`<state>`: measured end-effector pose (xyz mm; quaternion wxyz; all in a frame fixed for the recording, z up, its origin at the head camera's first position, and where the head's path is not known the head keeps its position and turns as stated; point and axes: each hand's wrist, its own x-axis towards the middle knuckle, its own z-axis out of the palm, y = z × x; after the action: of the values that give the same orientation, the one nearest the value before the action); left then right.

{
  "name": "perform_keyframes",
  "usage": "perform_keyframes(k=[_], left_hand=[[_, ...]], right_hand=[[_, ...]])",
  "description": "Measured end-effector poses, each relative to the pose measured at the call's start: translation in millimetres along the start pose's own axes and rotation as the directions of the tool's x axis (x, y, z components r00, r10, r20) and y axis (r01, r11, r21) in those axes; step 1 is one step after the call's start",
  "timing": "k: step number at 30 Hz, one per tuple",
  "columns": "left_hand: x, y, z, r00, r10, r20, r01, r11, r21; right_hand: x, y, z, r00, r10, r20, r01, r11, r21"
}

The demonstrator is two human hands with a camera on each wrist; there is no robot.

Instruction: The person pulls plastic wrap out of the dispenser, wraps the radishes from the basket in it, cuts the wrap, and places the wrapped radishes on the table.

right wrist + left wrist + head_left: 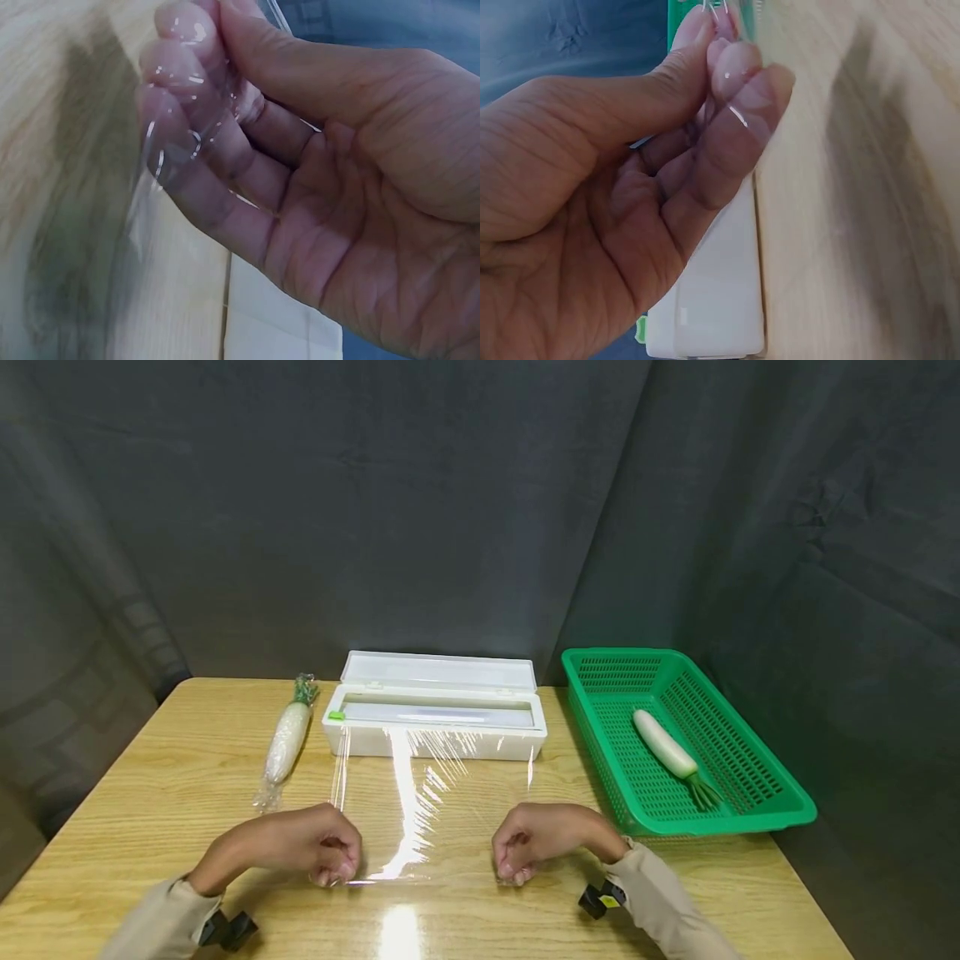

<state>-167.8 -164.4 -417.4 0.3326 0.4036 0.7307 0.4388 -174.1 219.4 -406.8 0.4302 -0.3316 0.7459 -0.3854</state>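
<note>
A clear sheet of plastic wrap (408, 810) stretches toward me from a white wrap dispenser (435, 742) whose lid stands up at the back. My left hand (318, 843) pinches the sheet's near left corner between thumb and fingers. At the near right corner, my right hand (540, 839) pinches the wrap as well. In the left wrist view, shiny film shows at the fingertips (739, 71). Creased film lies over the fingers (184, 86) in the right wrist view. Both hands are held over the wooden table.
A white radish wrapped in film (288, 739) lies left of the dispenser. To the right stands a green plastic basket (750, 821), with an unwrapped white radish (666, 745) inside. A dark curtain (375, 510) hangs behind the wooden table (187, 760).
</note>
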Motion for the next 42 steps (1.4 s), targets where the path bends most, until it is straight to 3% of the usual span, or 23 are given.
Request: perform_keyframes(k=[5, 12, 16, 20, 24, 30, 34, 42], left_hand=[[0.0, -2.0, 2.3, 0.999, -0.038, -0.005, 0.038, 0.999, -0.019], [5.5, -5.8, 4.2, 0.998, 0.065, 0.003, -0.065, 0.992, 0.106], [7.0, -9.4, 8.7, 0.998, 0.058, -0.031, -0.053, 0.987, 0.155], [9.4, -8.1, 13.6, 0.995, 0.028, -0.092, -0.001, 0.960, 0.280], [10.4, -6.4, 14.9, 0.993, 0.028, -0.117, 0.017, 0.929, 0.369], [8.0, -6.5, 15.3, 0.992, 0.043, -0.115, 0.005, 0.921, 0.390], [6.2, -5.6, 14.6, 0.993, 0.044, -0.111, 0.001, 0.929, 0.370], [2.8, 0.7, 14.5, 0.994, -0.034, -0.101, 0.064, 0.950, 0.307]], right_hand=[[1.9, 3.3, 1.9, 1.000, -0.001, -0.008, 0.001, 1.000, -0.002], [5.8, 8.0, 3.9, 0.998, -0.055, -0.027, 0.051, 0.990, -0.133], [7.3, 9.3, 6.3, 0.996, -0.082, -0.046, 0.072, 0.979, -0.193], [5.8, 7.5, 8.2, 0.994, -0.069, -0.079, 0.052, 0.978, -0.204], [3.5, 2.0, 10.9, 0.992, -0.053, -0.112, 0.018, 0.956, -0.291], [-1.3, -7.4, 15.2, 0.988, -0.008, -0.152, -0.046, 0.937, -0.347], [-3.1, -10.1, 16.4, 0.988, -0.011, -0.157, -0.049, 0.927, -0.372], [-4.5, -10.1, 14.1, 0.987, -0.018, -0.162, -0.048, 0.918, -0.394]])
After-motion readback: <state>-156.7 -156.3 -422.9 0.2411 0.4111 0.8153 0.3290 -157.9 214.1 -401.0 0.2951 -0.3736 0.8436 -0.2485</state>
